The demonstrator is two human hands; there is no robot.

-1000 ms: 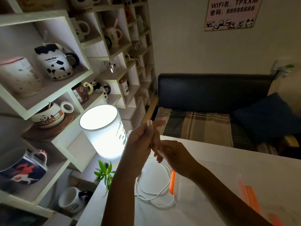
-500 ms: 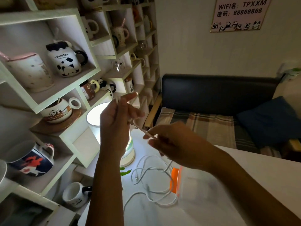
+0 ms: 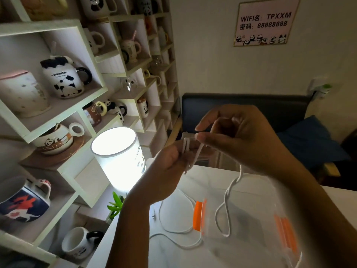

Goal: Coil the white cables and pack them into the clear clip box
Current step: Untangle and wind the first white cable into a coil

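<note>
Above the white table, my left hand (image 3: pixel 172 163) holds a white cable (image 3: pixel 229 192) with strands lying across its fingers. My right hand (image 3: pixel 237 138) pinches the same cable just above the left hand, near its white plug end. The cable hangs down from the hands in a loose loop in front of the clear clip box (image 3: pixel 257 225), which has orange clips on its sides. More white cable (image 3: pixel 173 227) lies loose on the table to the left of the box.
A lit white lamp (image 3: pixel 117 157) stands at the table's left edge beside a small green plant (image 3: pixel 116 206). White shelves (image 3: pixel 63 113) full of panda mugs fill the left side. A dark sofa (image 3: pixel 241 111) with a blue cushion is behind the table.
My right hand has risen and come over the left, laying cable across its fingers. More of the cable is lifted off the table, and a loop hangs in front of the box.
</note>
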